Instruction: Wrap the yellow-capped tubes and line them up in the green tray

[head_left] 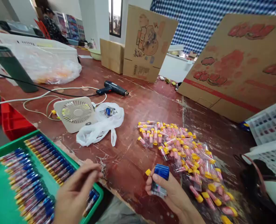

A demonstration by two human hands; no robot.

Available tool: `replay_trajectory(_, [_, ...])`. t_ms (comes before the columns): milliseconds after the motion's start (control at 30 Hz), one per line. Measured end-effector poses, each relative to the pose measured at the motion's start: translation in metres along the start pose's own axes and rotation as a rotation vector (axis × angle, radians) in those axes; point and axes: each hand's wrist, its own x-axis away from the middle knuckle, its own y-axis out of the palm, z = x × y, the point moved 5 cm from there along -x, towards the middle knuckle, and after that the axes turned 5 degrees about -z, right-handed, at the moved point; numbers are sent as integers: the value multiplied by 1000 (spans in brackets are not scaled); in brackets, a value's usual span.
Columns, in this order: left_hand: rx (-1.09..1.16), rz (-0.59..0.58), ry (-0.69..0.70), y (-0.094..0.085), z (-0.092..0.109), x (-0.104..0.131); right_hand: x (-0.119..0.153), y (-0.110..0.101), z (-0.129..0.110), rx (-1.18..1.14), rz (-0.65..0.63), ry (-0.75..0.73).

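Observation:
My right hand [168,189] is closed around a small stack of clear plastic sleeves with blue tops [161,171]. A yellow cap [148,172] shows at its fingertips; whatever is below the cap is hidden by the fingers. Over the edge of the green tray [103,193], my left hand [78,189] has its fingers stretched out loosely, with nothing visible in them. Rows of wrapped tubes [49,157] with blue and yellow ends lie in that tray. Right of my right hand spreads a pile of clear tubes with yellow caps and pink contents [186,149].
A white fan [76,112] and a white plastic bag [100,124] stand beyond the tray. Behind them lies a heat gun [113,88] with its cord. Cardboard boxes [149,43] line the back, white baskets [268,121] the right. A person [53,26] sits far left.

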Motion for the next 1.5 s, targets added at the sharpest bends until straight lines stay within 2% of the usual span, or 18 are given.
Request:
replay_trajectory(100, [119, -352, -31, 82, 36, 28, 8, -10, 3, -25, 5, -19])
replay_trajectory(167, [156, -523, -81, 119, 46, 42, 10, -19, 5, -24, 14, -59])
replay_trajectory(267, [179, -642, -160, 152, 48, 56, 11, -32, 9, 12, 52, -136])
replay_trajectory(400, [139, -663, -218, 173, 46, 63, 16, -49, 13, 28, 155, -195])
replay_trajectory(600, [5, -722, -125, 186, 50, 67, 22, -63, 17, 111, 200, -191])
replay_trajectory(800, [-47, -794, -112, 184, 53, 62, 28, -75, 15, 116, 170, -143])
replay_trajectory(867, [-130, -830, 9, 183, 60, 52, 31, -82, 12, 97, 202, -152])
replay_trajectory(967, [-376, -827, 341, 185, 66, 34, 33, -91, 4, 96, 291, -182])
replay_trajectory(1033, [-561, -843, 519, 190, 61, 27, 33, -94, -1, 84, 312, -209])
replay_trajectory(1100, [-681, -873, 578, 195, 50, 23, 31, -94, -6, 43, 322, -245])
replay_trajectory(1200, [-616, -824, 477, 189, 41, 19, 29, -94, -12, -46, 364, -292])
replay_trajectory(1300, [-282, -763, 188, 173, 39, 23, 26, -91, -17, -129, 393, -332])
replay_trajectory(1400, [45, -749, -146, 165, 34, 38, 22, -84, -19, -191, 397, -342])
replay_trajectory(1500, [212, -729, -285, 170, 33, 54, 19, -76, -19, -210, 398, -337])
